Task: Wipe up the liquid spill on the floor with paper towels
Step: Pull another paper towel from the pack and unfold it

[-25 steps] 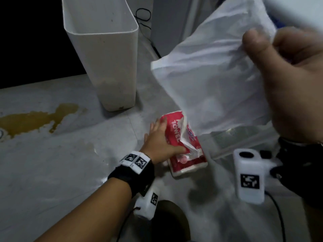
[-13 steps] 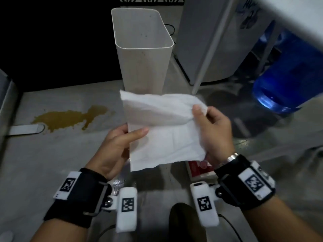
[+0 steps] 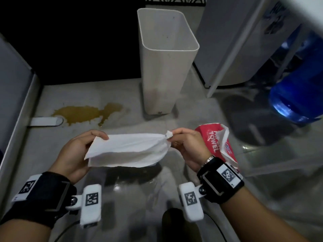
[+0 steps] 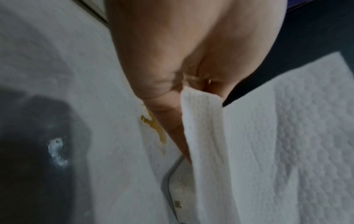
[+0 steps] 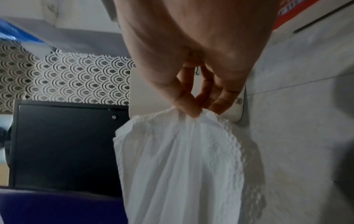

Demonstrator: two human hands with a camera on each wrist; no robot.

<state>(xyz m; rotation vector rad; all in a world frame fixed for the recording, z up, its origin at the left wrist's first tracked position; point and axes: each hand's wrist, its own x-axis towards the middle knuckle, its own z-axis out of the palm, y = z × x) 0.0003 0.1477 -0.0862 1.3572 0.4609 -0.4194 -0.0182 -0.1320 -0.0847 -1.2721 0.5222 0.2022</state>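
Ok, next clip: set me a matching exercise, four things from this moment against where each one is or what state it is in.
Things:
1. paper towel
2. spill
3. white bin
4. red towel pack

States:
A. upright, beyond the hands
B. brown puddle on the floor, untouched
C. torn open, behind the right hand
D. stretched between left hand and right hand

Pairs: 1-D, 2-B, 3-A, 4-C

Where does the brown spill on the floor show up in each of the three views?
Head: the brown spill lies on the floor at left centre, beyond the hands, left of the white bin.
Left wrist: only a small streak of it shows at centre, beside the left hand.
Right wrist: not in view.
Shared landmark: the paper towel, held by both hands.
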